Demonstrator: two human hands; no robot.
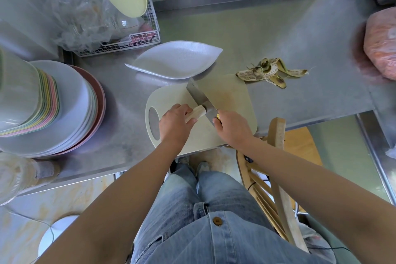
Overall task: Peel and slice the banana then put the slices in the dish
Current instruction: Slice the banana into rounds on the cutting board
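Left fingers (183, 108) grasp banana (198, 112) | right fingers (217, 123) clench knife (197, 94), blade on banana end

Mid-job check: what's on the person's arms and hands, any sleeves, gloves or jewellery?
The left hand and right hand are ungloved; the left arm and right arm are bare, no sleeve in view. No watch, bracelet or ring shows. Below: faded blue denim with a brown button.

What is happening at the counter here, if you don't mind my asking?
A person is slicing a peeled banana on a cutting board. The left hand holds the banana down while the right hand grips a knife, its blade set against the banana's exposed end. The peel lies on the steel counter to the right. The white dish behind the board holds no slices yet.
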